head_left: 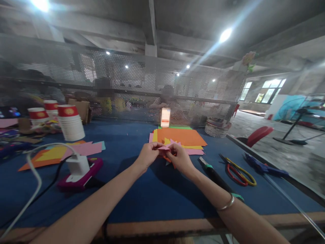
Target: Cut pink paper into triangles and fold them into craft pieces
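Between my two hands is a small piece of pink paper (164, 148), pinched from both sides. My left hand (148, 156) grips its left end with thumb and fingers, and my right hand (180, 158) has the right end. Just beyond and beneath them lie cut pieces of yellow, pink and orange paper, partly covered by my fingers. Behind these is a stack of coloured sheets with an orange sheet (181, 135) on top. The exact fold of the pink piece is too small to make out.
To the right lie a black-and-green tool (218, 178), scissors (238, 172) and a blue glue gun (264, 166). At left are a purple power strip (81, 174) with a white plug, coloured paper (50, 154) and paper cups (70, 123). A basket (217, 127) stands by the mesh screen.
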### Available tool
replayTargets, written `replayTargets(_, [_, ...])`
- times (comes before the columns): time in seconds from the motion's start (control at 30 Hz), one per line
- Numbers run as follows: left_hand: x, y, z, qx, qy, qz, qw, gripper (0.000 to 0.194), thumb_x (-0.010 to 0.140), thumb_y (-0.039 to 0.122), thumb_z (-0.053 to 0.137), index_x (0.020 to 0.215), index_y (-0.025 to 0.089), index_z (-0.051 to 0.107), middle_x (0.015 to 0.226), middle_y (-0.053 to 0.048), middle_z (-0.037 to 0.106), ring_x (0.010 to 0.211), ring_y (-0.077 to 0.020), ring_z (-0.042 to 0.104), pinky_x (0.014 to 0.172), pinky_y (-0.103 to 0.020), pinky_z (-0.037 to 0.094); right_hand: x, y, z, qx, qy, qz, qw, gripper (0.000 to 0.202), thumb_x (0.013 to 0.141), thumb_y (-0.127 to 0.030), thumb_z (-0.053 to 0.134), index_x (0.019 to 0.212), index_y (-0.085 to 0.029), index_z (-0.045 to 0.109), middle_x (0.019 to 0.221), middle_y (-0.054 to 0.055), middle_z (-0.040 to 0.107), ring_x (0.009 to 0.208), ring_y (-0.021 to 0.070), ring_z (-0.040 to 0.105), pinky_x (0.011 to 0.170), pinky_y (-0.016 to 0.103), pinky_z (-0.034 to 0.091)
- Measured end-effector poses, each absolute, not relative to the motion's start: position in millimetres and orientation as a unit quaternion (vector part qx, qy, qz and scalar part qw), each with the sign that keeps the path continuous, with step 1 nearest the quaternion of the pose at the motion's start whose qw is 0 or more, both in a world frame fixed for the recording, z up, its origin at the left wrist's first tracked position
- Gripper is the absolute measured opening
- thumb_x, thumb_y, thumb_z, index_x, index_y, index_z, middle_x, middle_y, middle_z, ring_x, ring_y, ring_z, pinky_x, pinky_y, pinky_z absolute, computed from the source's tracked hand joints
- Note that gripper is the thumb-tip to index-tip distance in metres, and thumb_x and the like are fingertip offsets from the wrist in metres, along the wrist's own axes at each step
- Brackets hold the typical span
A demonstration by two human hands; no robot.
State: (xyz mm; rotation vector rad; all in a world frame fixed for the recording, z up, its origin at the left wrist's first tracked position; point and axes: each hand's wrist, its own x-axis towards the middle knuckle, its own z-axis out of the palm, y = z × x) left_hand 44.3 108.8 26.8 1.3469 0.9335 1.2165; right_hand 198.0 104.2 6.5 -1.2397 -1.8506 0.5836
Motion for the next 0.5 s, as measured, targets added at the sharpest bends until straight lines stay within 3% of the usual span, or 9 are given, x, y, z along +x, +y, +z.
replayTargets(0.13, [45.0, 111.9, 22.9, 0.571, 0.386, 0.529, 0.495, 0.022, 0.06, 0.002, 0.059, 0.074, 0.015, 0.069, 0.069, 0.002, 0.069, 0.066, -0.013, 0.064, 0.069, -0.024, 0.052, 196.7, 103.3, 7.2, -0.495, -0.739, 0.225, 0.398, 0.027, 0.092, -0.036, 0.057, 0.108, -0.015, 0.059, 0.102, 0.004, 0.063, 0.083, 0.0146, 0.063, 0.073, 0.034, 0.054])
replayTargets(0.27, [45.6, 111.0, 23.4, 0.576, 0.393, 0.528, 0.486, 0.018, 0.065, 0.006, 0.061, 0.08, 0.014, 0.069, 0.073, 0.001, 0.07, 0.067, -0.0126, 0.064, 0.069, -0.024, 0.052, 197.0, 105.0, 7.0, -0.51, -0.735, 0.213, 0.392, 0.027, 0.092, -0.036, 0.057, 0.109, -0.015, 0.059, 0.103, 0.004, 0.063, 0.084, 0.0148, 0.063, 0.073, 0.034, 0.054])
replayTargets(0.4, [45.9, 109.7, 22.0, 0.585, 0.424, 0.491, 0.487, 0.007, 0.077, 0.016, 0.061, 0.078, 0.012, 0.067, 0.062, 0.001, 0.065, 0.053, -0.0107, 0.06, 0.055, -0.023, 0.049, 198.0, 105.5, 6.8, -0.52, -0.731, 0.198, 0.394, 0.028, 0.092, -0.036, 0.057, 0.111, -0.016, 0.058, 0.105, 0.005, 0.062, 0.086, 0.0153, 0.063, 0.074, 0.035, 0.054])
replayTargets(0.5, [45.5, 111.1, 18.5, 0.602, 0.445, 0.461, 0.477, 0.011, 0.081, 0.016, 0.06, 0.072, 0.012, 0.063, 0.051, 0.005, 0.056, 0.044, -0.0088, 0.053, 0.048, -0.021, 0.044, 198.4, 104.8, 7.4, -0.518, -0.735, 0.192, 0.393, 0.028, 0.092, -0.036, 0.057, 0.111, -0.016, 0.058, 0.106, 0.005, 0.062, 0.087, 0.0157, 0.062, 0.075, 0.035, 0.054])
